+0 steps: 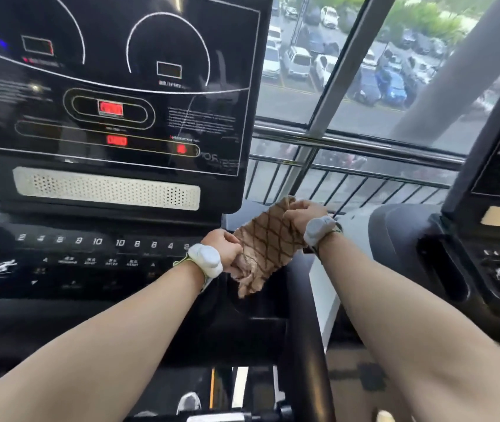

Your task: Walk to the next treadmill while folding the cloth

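Brown cloth [268, 239] is bunched tight in our left hand [223, 249] and right hand [303, 213] beside the treadmill console [105, 254]. We judge its loose corner could brush a button.

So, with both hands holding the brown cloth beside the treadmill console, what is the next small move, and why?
Probably bring the cloth down onto the button panel and start wiping. The left hand and right hand both grip it bunched and stretched between them, in the air at the panel's right edge, not yet flat on any surface.
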{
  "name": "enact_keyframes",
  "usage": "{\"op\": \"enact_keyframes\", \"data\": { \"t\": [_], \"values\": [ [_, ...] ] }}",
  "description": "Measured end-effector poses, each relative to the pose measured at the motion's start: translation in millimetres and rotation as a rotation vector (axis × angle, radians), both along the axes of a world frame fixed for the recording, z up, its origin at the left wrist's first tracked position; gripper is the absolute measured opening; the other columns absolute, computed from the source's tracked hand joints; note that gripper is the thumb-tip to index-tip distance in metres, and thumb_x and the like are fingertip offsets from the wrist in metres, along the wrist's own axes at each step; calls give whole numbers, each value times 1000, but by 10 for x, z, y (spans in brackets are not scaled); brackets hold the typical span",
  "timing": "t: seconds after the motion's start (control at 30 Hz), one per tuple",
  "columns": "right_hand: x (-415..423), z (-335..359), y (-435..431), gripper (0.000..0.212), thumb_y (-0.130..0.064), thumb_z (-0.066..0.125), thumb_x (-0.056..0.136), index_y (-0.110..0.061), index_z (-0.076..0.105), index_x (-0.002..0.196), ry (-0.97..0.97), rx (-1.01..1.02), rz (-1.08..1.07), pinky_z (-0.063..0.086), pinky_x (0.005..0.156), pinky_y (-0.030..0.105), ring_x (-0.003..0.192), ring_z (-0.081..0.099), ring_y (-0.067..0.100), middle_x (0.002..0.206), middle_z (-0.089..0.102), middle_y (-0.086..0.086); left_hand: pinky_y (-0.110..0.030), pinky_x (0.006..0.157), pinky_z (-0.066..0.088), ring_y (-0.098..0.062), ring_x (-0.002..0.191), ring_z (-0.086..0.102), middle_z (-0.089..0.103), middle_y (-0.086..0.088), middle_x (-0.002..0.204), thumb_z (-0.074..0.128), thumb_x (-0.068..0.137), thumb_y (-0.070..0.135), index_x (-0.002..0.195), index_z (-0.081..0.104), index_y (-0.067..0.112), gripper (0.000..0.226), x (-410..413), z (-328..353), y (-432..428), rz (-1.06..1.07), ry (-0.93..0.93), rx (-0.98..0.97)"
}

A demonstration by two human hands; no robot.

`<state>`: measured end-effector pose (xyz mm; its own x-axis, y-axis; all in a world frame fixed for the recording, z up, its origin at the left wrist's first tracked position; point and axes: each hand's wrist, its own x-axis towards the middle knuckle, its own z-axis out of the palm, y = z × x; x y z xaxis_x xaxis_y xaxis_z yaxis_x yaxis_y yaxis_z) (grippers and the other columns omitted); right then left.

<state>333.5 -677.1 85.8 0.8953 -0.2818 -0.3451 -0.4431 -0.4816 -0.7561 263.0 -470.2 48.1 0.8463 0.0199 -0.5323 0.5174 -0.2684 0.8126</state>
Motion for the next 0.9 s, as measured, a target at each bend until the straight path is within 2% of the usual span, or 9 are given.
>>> {"op": "enact_keyframes", "data": {
  "t": [0.1,0.23,0.33,0.4,0.5,0.63,0.73,0.83,0.9],
  "values": [
    [300,-45,42,14,-12,76,78,-23,71,85,31,-36,49,50,55,16,78,63,17,80,67,-2,-37,77,63,-18,80,73,76,3,85,62,81,18,84,74,20,12,179,-97,-16,-46,-54,184],
    [618,-113,78,13,-12,78,79,-22,71,82,30,-61,106,47,50,14,76,60,15,74,63,-6,-28,75,53,-17,85,68,74,7,91,58,84,25,85,72,25,14,269,-73,-44,-95,-89,378],
    [878,-249,166,20,-22,80,81,-19,78,101,2,-71,173,54,73,20,86,67,14,88,69,-4,-34,73,57,-21,80,68,70,4,86,55,82,32,88,67,23,16,329,-49,-39,-117,-108,474],
    [995,-369,201,37,-37,82,77,-23,78,111,10,-107,237,57,91,28,98,70,15,96,72,-6,-32,71,56,-23,81,68,70,5,87,54,84,35,93,68,25,19,344,-21,-28,-118,-97,523],
    [1054,-472,203,41,-38,84,79,-24,76,116,33,-97,292,55,92,27,99,68,13,105,70,-8,-33,73,58,-23,79,69,72,3,85,55,85,30,92,67,22,16,341,11,-91,-63,-91,445],
    [1013,-646,270,36,-29,78,87,-18,75,121,12,-58,400,56,81,22,84,67,7,101,73,-7,-44,63,63,-26,58,66,74,-12,85,52,90,15,106,55,16,16,332,-13,-329,139,91,20],
    [960,-683,332,43,-21,71,92,-25,68,135,7,-124,524,55,72,22,90,71,15,124,70,0,-53,72,64,-29,79,74,70,-6,114,54,86,28,126,46,34,42,364,-146,-441,158,79,44],
    [961,-757,348,51,-22,70,93,-28,60,143,6,-167,638,50,61,9,81,68,12,135,67,5,-48,86,61,-34,99,70,62,5,131,54,87,36,140,39,49,56,386,-304,-488,123,19,147],
    [978,-837,362,51,-21,69,93,-23,60,144,-3,-209,708,47,92,8,115,65,14,143,63,1,-42,91,59,-32,104,69,62,3,135,53,95,39,147,39,50,54,405,-333,-512,110,-5,249]
  ]
}}
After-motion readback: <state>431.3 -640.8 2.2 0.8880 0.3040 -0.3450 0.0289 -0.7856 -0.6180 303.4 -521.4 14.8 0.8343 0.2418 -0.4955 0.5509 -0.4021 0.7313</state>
